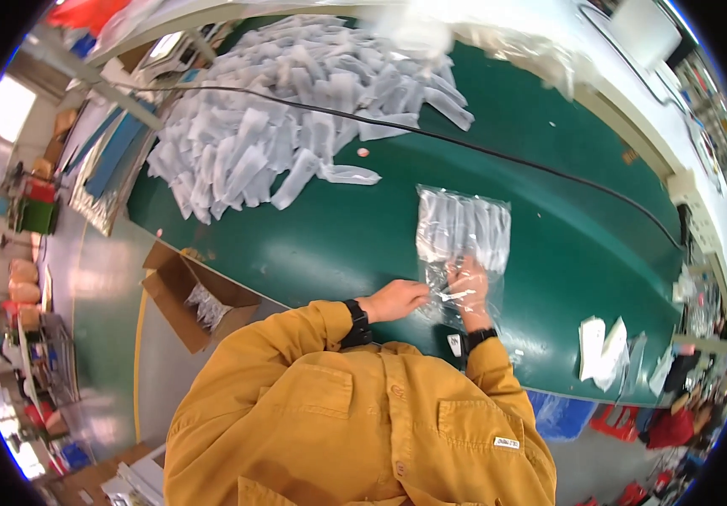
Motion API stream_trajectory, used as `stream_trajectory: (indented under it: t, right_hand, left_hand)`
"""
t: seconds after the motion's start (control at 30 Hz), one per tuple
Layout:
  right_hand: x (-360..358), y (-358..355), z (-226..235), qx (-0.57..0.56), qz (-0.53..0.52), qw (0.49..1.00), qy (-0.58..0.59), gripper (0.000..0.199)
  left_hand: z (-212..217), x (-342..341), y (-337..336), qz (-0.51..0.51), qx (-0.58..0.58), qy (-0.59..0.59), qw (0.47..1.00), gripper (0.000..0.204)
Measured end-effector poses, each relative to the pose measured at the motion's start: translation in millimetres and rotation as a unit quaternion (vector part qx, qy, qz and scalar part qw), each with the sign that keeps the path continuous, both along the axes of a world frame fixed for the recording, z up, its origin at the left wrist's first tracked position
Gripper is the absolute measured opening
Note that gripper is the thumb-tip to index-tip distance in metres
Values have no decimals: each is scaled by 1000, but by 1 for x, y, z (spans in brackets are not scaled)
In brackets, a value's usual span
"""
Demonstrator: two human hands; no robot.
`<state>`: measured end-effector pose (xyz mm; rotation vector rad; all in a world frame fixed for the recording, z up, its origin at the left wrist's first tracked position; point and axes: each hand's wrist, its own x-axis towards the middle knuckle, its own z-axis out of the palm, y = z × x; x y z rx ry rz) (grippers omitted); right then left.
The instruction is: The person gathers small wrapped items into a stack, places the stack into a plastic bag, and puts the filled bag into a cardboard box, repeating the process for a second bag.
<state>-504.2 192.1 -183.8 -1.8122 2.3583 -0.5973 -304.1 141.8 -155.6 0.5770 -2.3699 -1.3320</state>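
Note:
A clear plastic bag [501, 226] lies on the green table in front of me, with several white-wrapped long pieces [463, 221] side by side in its far part. My left hand [399, 299] is closed, its thumb and fingers pinching the bag's left edge at the near end. My right hand [470, 291] reaches forward at the bag's near part, fingers stretched toward the wrapped pieces. Glossy film covers part of it, and I cannot tell whether it is inside the bag or under a loose flap. A narrow white strip [458, 295] crosses by its palm.
A large heap of white-wrapped pieces [287, 110] covers the table's far left. A black cable [498, 154] runs across above the tabletop [338, 240]. White sheets and bags [604, 350] lie at the right. An open cardboard box [173, 291] stands beyond the table's left edge.

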Motion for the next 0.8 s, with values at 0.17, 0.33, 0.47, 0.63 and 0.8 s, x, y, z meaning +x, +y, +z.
stream_trajectory:
  t: [0.17,0.33,0.47,0.63,0.8]
  right_hand:
    - [1,-13,-12,-34,19,999,-16,34]
    - [-3,-37,-7,-114,14,992,46,40]
    - [-19,56,-6,62,200,978,5,19]
    - [38,-4,171,421,191,838,-291,23]
    - [119,-132,130,71,201,932,-292,21]
  left_hand:
    - [1,0,7,-31,16,1,999,14]
    - [9,12,-9,-75,-13,-30,997,13]
    - [23,73,-93,320,-258,47,910,33]
    - [-5,173,-169,542,-257,-108,793,54]
    - [-46,206,-189,462,-124,-110,871,29]
